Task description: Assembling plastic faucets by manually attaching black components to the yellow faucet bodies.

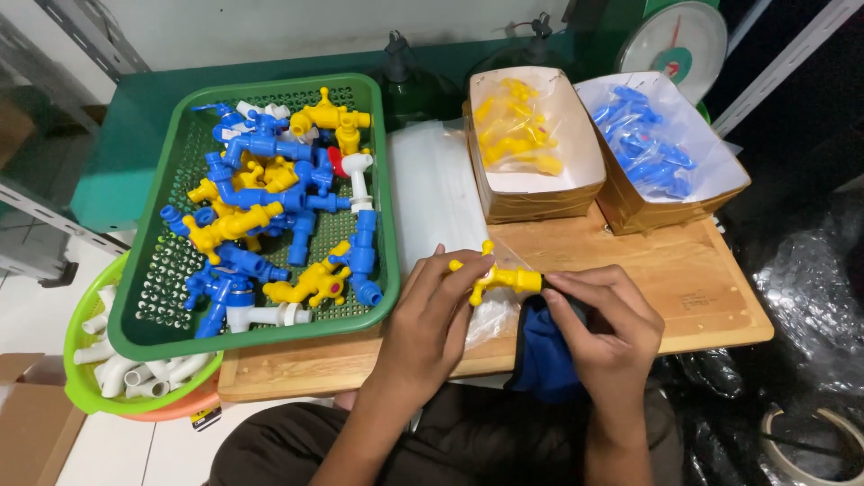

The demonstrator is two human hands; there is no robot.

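Observation:
My left hand [432, 315] and my right hand [607, 328] hold one yellow plastic tap [498, 277] between them, above a clear plastic bag [490, 315] on the wooden board [684, 270]. The left fingers pinch the tap's handle end, the right fingers grip its spout end. A blue cloth [544, 355] lies under my right hand. To the left, a green perforated tray [162, 279] holds several blue, yellow and white taps.
Two paper boxes stand at the back: one with bagged yellow taps [526, 130], one with bagged blue taps [652, 144]. A stack of clear bags [432, 189] lies between tray and boxes. A scale [675, 40] stands behind. A light-green basket of white pipe fittings [117, 369] sits lower left.

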